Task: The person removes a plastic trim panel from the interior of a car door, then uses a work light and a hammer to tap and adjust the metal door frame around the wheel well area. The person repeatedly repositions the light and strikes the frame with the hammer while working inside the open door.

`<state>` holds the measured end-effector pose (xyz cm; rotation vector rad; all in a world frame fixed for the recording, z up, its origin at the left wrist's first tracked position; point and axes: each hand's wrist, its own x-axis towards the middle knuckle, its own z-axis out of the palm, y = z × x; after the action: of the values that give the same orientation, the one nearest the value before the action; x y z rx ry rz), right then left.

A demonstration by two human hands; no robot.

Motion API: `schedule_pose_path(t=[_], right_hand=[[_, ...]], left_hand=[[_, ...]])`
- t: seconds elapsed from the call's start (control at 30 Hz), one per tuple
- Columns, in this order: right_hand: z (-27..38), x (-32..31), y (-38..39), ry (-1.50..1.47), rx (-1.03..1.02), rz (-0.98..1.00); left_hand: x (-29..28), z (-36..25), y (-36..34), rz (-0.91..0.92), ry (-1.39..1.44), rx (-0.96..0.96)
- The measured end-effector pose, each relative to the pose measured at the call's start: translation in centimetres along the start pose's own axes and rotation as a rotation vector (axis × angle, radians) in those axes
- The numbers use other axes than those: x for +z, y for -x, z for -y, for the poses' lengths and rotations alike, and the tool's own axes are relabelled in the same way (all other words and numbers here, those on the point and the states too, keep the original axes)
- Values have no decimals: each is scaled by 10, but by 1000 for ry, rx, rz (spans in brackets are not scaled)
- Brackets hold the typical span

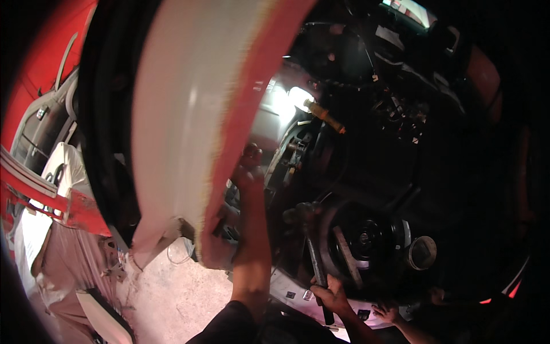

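Observation:
My left hand (248, 166) reaches into the car's rear compartment beside the pale, red-edged body panel (177, 126), fingers curled against the inner side; what they hold is unclear. A hammer (316, 258) is gripped by its handle in my right hand (329, 292), its dark head raised toward the upper left, next to a round black wheel (364, 241). Above my left hand, a lit work lamp (301, 100) with a yellow handle lights the inner metal (269, 106).
Another person's hand (387, 312) rests at the compartment's lower edge. A round container (421, 252) sits right of the wheel. At left are a red vehicle body (86, 215) and pale draped covers (80, 258) above a light floor (172, 298). The compartment's right side is very dark.

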<state>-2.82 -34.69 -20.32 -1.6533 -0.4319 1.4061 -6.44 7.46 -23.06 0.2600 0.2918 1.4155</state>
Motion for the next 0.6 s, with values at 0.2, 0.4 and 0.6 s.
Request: schedule_pose_path(t=[0.2,0.4,0.6], right_hand=[[21,-17,-69,253,-237,-16],[19,18,-202,243,-402,-96],[0,67,-246,430,-274,-193]], left_hand=[[12,-12,9,9,-148,-19],[15,-26,15,-166,-392,6],[18,-31,19,-34,-382,-17]])
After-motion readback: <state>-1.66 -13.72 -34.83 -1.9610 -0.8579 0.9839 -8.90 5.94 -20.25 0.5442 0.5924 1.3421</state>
